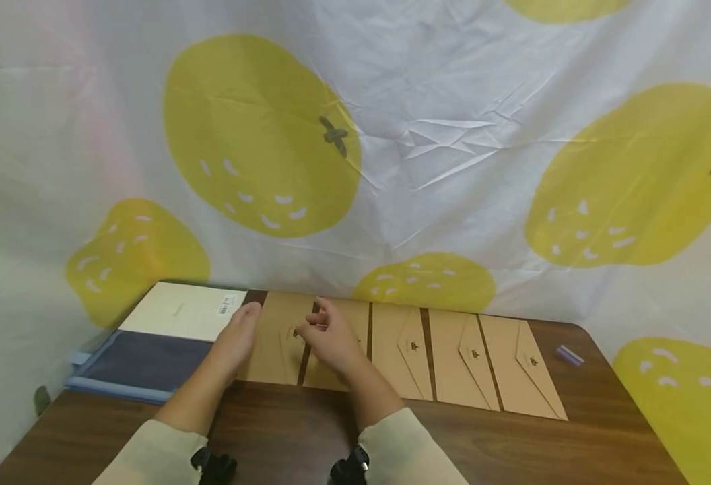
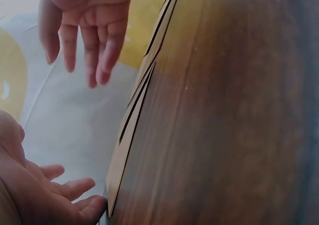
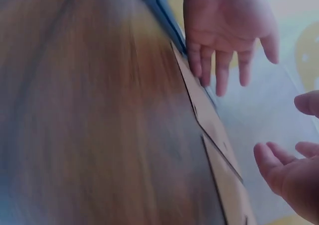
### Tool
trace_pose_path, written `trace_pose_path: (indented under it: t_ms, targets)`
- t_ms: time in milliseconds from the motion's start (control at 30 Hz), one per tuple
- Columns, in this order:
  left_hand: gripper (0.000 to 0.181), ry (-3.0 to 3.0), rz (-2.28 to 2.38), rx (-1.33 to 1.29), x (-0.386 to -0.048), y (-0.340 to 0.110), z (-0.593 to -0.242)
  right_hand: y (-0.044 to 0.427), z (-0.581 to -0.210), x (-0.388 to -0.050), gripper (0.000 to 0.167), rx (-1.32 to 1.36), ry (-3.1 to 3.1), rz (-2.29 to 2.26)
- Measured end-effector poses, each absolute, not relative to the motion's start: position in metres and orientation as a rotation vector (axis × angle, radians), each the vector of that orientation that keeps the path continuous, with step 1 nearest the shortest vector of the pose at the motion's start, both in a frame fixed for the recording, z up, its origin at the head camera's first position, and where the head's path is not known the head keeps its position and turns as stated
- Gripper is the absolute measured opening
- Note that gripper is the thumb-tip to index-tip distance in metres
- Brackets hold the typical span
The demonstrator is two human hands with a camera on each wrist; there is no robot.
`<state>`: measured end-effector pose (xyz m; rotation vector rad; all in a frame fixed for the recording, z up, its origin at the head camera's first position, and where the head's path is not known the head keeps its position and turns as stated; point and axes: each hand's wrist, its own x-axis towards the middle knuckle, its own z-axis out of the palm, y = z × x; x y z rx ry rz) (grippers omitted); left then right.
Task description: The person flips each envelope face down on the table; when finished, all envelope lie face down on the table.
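Note:
Several brown paper envelopes (image 1: 413,367) with pointed flaps and small dark emblems lie side by side in a row on the table. My left hand (image 1: 238,340) is at the left edge of the leftmost envelope (image 1: 277,310), fingers extended and holding nothing. Whether it touches the paper I cannot tell. Over the second envelope (image 1: 349,313) is my right hand (image 1: 336,343), its fingers loosely bent with nothing between them. In the left wrist view both the left hand (image 2: 45,185) and the right hand (image 2: 92,28) appear bare, palms partly showing.
At the left, a cream flat item (image 1: 180,310) with a barcode label lies behind a dark blue pouch (image 1: 149,364) with a light blue border. A small purple-and-white object (image 1: 569,355) lies right of the envelopes. A fruit-patterned curtain (image 1: 440,182) hangs behind the brown wooden table (image 1: 283,431).

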<state>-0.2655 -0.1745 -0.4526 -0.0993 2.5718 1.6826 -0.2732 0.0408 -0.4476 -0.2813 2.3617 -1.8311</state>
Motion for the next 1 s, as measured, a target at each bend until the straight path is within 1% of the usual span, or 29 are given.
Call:
trace_pose_path:
  t_ms: [267, 400, 667, 800, 1000]
  targets:
    - [0.080, 2.569, 1.693, -0.097, -0.266, -0.170, -0.456, 0.032, -0.457, -0.267, 0.086, -0.268, 2.335, -1.812]
    - [0.078, 2.563, 1.693, -0.098, -0.265, -0.169, -0.454, 0.031, -0.459, -0.266, 0.088, -0.267, 2.310, -1.833]
    - [0.071, 2.515, 1.670, -0.071, -0.261, -0.167, -0.449, 0.034, -0.462, -0.268, 0.078, -0.254, 2.220, -1.898]
    - [0.072, 2.526, 1.651, -0.057, -0.259, -0.166, -0.449, 0.037, -0.464, -0.271, 0.073, -0.225, 2.218, -1.919]
    - [0.078, 2.518, 1.577, -0.014, -0.259, -0.166, -0.447, 0.038, -0.459, -0.272, 0.068, -0.208, 2.042, -2.056]
